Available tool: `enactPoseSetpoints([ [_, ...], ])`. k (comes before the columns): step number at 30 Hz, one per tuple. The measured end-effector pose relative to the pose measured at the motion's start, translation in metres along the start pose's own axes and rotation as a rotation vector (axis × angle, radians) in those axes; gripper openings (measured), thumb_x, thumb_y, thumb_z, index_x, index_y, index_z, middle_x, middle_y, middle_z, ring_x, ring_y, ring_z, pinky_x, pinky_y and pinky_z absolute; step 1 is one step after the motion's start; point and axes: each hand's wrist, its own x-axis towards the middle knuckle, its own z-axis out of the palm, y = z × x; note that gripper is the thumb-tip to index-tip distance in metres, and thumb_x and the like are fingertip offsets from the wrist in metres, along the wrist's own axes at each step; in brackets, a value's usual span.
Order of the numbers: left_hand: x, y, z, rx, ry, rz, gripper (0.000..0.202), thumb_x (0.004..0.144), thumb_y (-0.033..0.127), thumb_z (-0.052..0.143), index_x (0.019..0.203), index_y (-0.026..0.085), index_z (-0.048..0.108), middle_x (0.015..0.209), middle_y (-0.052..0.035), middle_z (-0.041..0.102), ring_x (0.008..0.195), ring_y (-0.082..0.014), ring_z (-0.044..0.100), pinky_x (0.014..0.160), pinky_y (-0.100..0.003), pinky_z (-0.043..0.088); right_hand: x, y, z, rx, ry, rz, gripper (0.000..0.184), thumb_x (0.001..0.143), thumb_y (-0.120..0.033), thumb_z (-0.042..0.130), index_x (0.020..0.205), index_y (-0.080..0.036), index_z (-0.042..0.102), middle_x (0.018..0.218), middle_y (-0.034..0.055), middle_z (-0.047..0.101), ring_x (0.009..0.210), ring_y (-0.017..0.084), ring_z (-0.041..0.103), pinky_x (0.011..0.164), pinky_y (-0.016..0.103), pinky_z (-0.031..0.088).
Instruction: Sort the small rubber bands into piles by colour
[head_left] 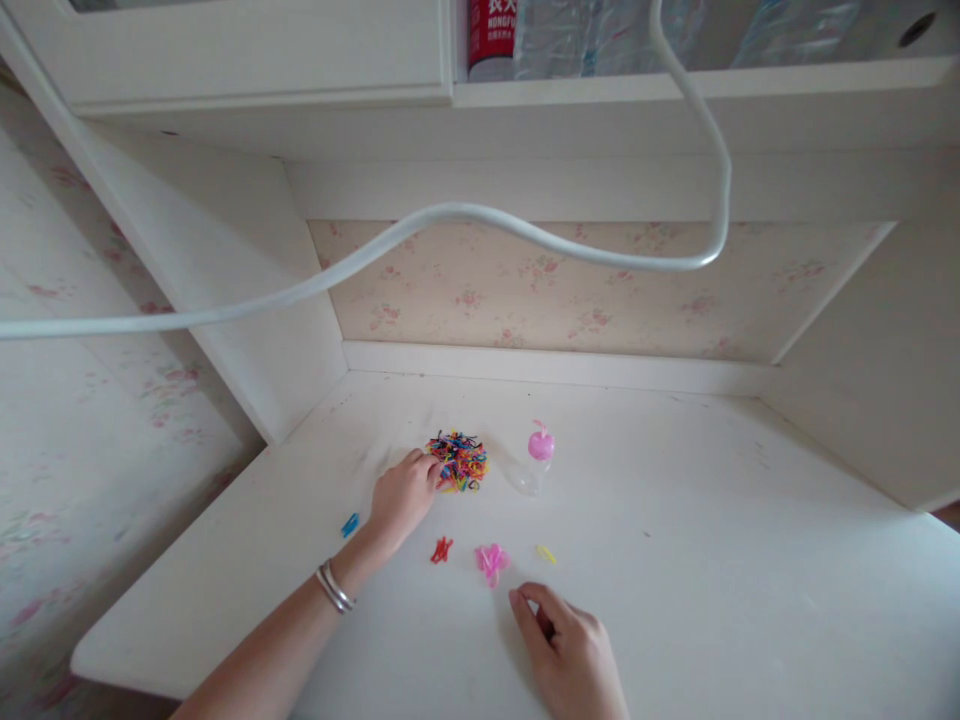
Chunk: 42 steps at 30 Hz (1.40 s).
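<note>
A mixed heap of small coloured rubber bands (pixel 461 462) lies on the white desk. My left hand (pixel 405 492) reaches its left edge, fingers curled and tips among the bands; what they pinch is hidden. Nearer me, my right hand (pixel 566 640) hovers with thumb and forefinger pressed together; anything between them is too small to see. Just beyond it are a pink cluster of bands (pixel 492 562) and a yellow band (pixel 546 554). Red bands (pixel 442 550) sit left of the pink ones, and blue bands (pixel 350 524) lie left of my left wrist.
A clear container with a pink apple-shaped top (pixel 541 444) is on the desk right of the heap. A white cable (pixel 465 212) crosses the view above. Overhead, a shelf (pixel 600 92) holds a red can (pixel 492 35) and clear plastic bottles (pixel 551 40).
</note>
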Motion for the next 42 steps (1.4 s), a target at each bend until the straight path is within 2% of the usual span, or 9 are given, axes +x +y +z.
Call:
enactPoseSetpoints([
  [6,0.004,-0.008,-0.003,0.002,0.074,0.028,0.032,0.096,0.037,0.035,0.099,0.024,0.064,0.101,-0.0026,0.065,0.082,-0.0147,0.064,0.066,-0.023,0.04,0.001,0.002,-0.001,-0.018,-0.031,-0.013,0.045,0.091,-0.053,0.037,0.083,-0.024,0.07,0.052,-0.0017,0.058,0.046,0.011,0.052,0.05,0.018,0.038],
  [12,0.005,-0.011,-0.008,-0.076,0.106,0.002,0.029,0.095,0.035,0.04,0.094,0.023,0.066,0.098,-0.0028,0.066,0.08,-0.0142,0.063,0.068,-0.023,0.04,0.001,0.003,0.001,-0.03,-0.027,-0.036,0.042,0.091,-0.051,0.039,0.083,-0.024,0.07,0.053,-0.0021,0.057,0.047,0.011,0.052,0.05,0.018,0.038],
  [15,-0.007,-0.004,-0.013,-0.128,0.131,0.07,0.027,0.094,0.036,0.042,0.091,0.022,0.066,0.094,-0.0028,0.066,0.08,-0.0139,0.063,0.069,-0.023,0.041,0.001,0.003,0.001,-0.02,0.001,-0.042,0.042,0.091,-0.051,0.039,0.083,-0.024,0.07,0.051,-0.0024,0.056,0.045,0.01,0.051,0.049,0.017,0.038],
  [18,-0.032,0.012,-0.013,-0.136,0.132,0.158,0.028,0.094,0.035,0.041,0.089,0.023,0.066,0.09,-0.0018,0.066,0.077,-0.0132,0.063,0.067,-0.023,0.041,0.001,0.003,0.0,-0.002,0.041,-0.033,0.041,0.09,-0.051,0.041,0.083,-0.023,0.07,0.049,-0.003,0.055,0.043,0.01,0.049,0.048,0.017,0.037],
  [22,-0.067,0.037,-0.004,-0.146,0.084,0.262,0.029,0.096,0.033,0.039,0.091,0.026,0.066,0.086,0.0007,0.066,0.071,-0.0115,0.063,0.06,-0.023,0.039,0.0,0.004,-0.002,0.028,0.079,-0.012,0.042,0.09,-0.051,0.042,0.082,-0.022,0.071,0.047,-0.0035,0.053,0.041,0.009,0.048,0.047,0.017,0.037],
  [26,-0.087,0.052,0.01,-0.118,0.033,0.306,0.026,0.095,0.03,0.04,0.088,0.028,0.065,0.081,0.0016,0.064,0.068,-0.0116,0.063,0.056,-0.024,0.036,0.0,0.002,-0.002,0.036,0.083,0.005,0.042,0.09,-0.051,0.042,0.082,-0.022,0.071,0.047,-0.0036,0.053,0.041,0.009,0.047,0.046,0.017,0.035],
  [34,-0.097,0.055,0.018,-0.055,-0.002,0.318,0.025,0.095,0.026,0.04,0.087,0.028,0.064,0.079,0.0016,0.064,0.065,-0.0128,0.062,0.053,-0.024,0.035,0.0,0.002,-0.002,0.051,0.063,0.01,0.039,0.09,-0.05,0.043,0.084,-0.023,0.071,0.05,-0.0028,0.058,0.043,0.01,0.05,0.048,0.017,0.037],
  [39,-0.098,0.05,0.011,-0.111,0.003,0.303,0.024,0.095,0.027,0.039,0.094,0.031,0.063,0.082,0.0022,0.064,0.069,-0.0132,0.064,0.056,-0.023,0.038,0.0,0.004,-0.001,0.053,0.062,0.015,0.039,0.09,-0.051,0.044,0.083,-0.022,0.07,0.05,-0.0032,0.057,0.043,0.009,0.05,0.049,0.017,0.037],
  [42,-0.102,0.039,0.005,-0.206,0.03,0.263,0.024,0.095,0.029,0.039,0.09,0.029,0.062,0.083,0.0016,0.064,0.072,-0.0129,0.064,0.06,-0.023,0.041,0.0,0.004,-0.001,0.045,0.052,0.022,0.04,0.089,-0.052,0.044,0.083,-0.023,0.07,0.05,-0.0035,0.057,0.044,0.009,0.05,0.05,0.017,0.037],
])
